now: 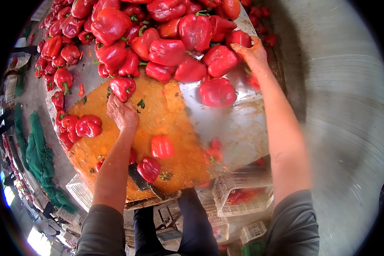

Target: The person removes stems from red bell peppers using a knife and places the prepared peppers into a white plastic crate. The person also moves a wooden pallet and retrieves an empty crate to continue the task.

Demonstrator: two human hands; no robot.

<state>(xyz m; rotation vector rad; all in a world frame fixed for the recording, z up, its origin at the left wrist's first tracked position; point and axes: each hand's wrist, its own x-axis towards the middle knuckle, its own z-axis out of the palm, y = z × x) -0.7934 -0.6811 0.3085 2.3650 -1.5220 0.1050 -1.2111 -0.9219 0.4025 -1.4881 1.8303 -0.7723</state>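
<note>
My left hand (123, 112) is at a red bell pepper (123, 88), its fingertips partly hidden beneath the pepper's near side. Farther right, my right hand (253, 52) has thumb and fingers spread around another red bell pepper (239, 39) at the edge of the heap (166, 52). Both hands reach over an orange-stained board (179, 140) lying on a metal-topped table (240, 124). By the near edge, a dark-bladed cleaver (140, 179) lies beside a loose pepper (149, 169). One more pepper (162, 147) rests mid-board.
Peppers line the table's left edge (89, 125). Below the near right corner stands a pale plastic crate (224, 209) with red pieces inside; another crate (80, 190) is at the left. Green netting (38, 153) lies on the floor. More peppers (270, 40) lie beyond the right edge.
</note>
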